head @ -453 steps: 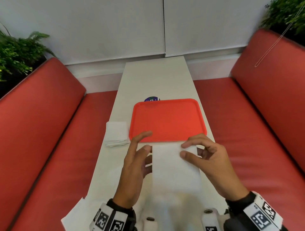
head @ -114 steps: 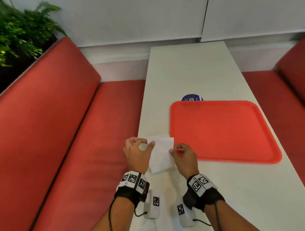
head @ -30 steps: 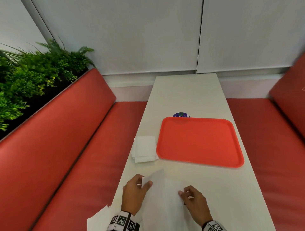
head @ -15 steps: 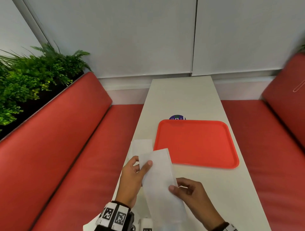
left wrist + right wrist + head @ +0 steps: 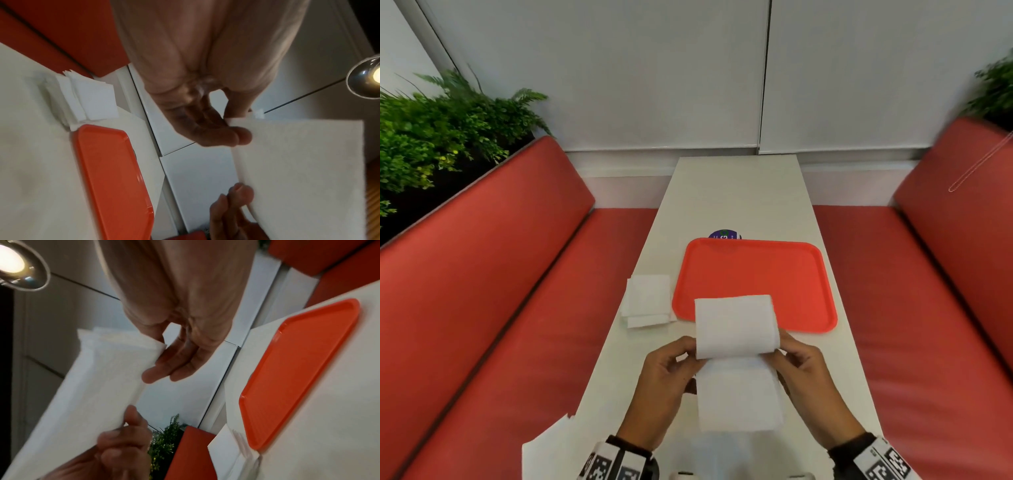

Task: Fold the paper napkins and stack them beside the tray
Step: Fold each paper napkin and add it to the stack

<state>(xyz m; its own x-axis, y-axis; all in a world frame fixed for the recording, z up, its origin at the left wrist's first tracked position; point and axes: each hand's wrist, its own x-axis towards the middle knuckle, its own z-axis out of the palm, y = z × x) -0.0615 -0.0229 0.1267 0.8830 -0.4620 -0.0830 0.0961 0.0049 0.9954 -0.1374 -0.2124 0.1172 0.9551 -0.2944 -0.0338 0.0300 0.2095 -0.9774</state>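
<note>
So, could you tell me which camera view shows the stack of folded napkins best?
The head view: the stack of folded napkins lies whole and unobstructed left of the tray. The left wrist view shows it obliquely near the tray's corner; the right wrist view catches only a blurred part beside the tray.

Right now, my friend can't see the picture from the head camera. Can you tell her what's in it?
Two hands, left hand and right hand, pinch the sides of a white paper napkin held up over a white table. Behind it lies an empty red tray, with a stack of folded napkins on its left. Red benches flank the table.
</note>
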